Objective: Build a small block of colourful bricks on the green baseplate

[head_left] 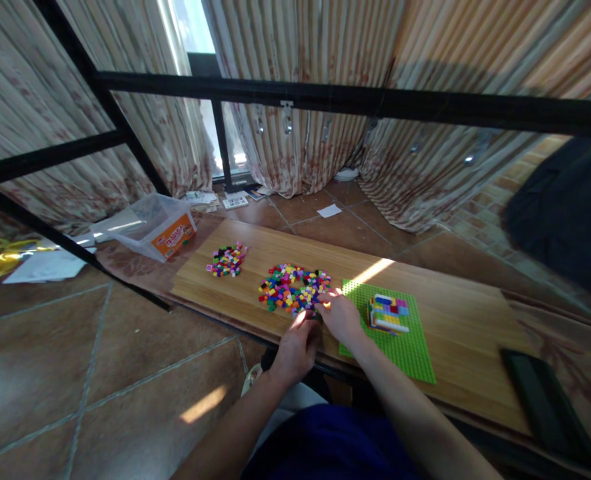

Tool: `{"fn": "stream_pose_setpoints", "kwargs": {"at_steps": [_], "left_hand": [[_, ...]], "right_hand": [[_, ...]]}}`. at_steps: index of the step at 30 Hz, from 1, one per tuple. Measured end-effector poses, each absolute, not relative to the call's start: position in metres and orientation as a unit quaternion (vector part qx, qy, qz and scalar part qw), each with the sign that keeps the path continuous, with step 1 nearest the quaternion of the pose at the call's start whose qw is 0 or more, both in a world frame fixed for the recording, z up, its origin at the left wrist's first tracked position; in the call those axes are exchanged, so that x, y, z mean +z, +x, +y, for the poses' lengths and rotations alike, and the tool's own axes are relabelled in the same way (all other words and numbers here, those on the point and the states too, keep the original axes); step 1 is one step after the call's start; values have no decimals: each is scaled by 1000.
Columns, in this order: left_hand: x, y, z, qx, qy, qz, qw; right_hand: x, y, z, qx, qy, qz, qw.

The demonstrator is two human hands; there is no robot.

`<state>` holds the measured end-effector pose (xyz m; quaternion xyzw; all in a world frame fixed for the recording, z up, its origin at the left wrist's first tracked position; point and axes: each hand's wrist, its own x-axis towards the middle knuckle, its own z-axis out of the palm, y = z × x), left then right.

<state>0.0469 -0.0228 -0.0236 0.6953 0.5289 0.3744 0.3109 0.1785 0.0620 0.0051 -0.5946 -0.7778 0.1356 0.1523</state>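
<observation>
The left hand [295,350] and right hand [342,317] are at the near right edge of the bigger brick pile [280,292] on the tabletop [460,333]; whether the fingers grasp any cannot be told, and light, single pinches should avoid scattering it.

Your worktop [460,320] is long and wood-grained, with a brown patterned surface [570,353] showing past both ends. Along the wood, from your left, you have a small heap of coloured bricks [228,260], a larger spread-out heap [280,283] and a green studded baseplate [408,360]. A clear box [145,223] stands at your left end; a dark flat object [550,403] lies at your right.
</observation>
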Motion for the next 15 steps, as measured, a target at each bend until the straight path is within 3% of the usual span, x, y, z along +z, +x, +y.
{"fn": "stream_pose_setpoints", "kwargs": {"at_steps": [10,15], "left_hand": [[-16,49,-25,382,686,531,319],[-14,43,-26,422,668,533,303]], "right_hand": [[3,175,64,170,-606,-752,195],[5,186,56,227,-602,-709,287]]}}
